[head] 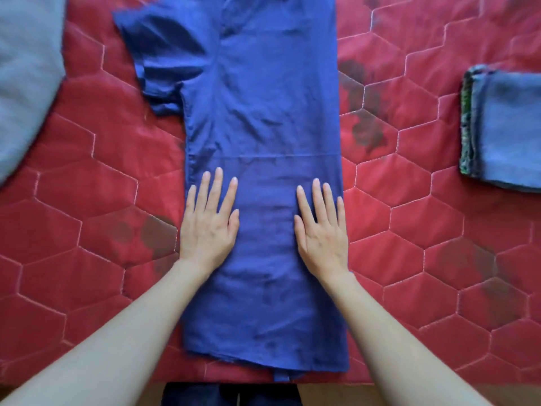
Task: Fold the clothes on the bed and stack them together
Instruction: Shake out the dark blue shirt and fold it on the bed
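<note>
I see the bed (pixel 87 200) filling the frame, covered in a red quilt stitched in hexagons, with dark blotches at centre right and lower left. Down the middle lies the blue shirt (pixel 263 112), running from the top edge to the near edge of the bed at the bottom. Its right side is already folded inward to a straight edge, while the short sleeve on the left side is still spread out at the upper left. A grey garment (pixel 23 68) lies in the upper left corner, blurred. At the right edge of the frame sits a stack of folded clothes (pixel 503 127), a blue-grey piece on top and a green patterned edge showing beneath it, well apart from the shirt. My left hand (pixel 207 227) lies flat on the shirt's left border, fingers straight and slightly spread, gripping nothing. My right hand (pixel 322 230) lies flat near the folded right edge, fingers straight, likewise holding nothing.
</note>
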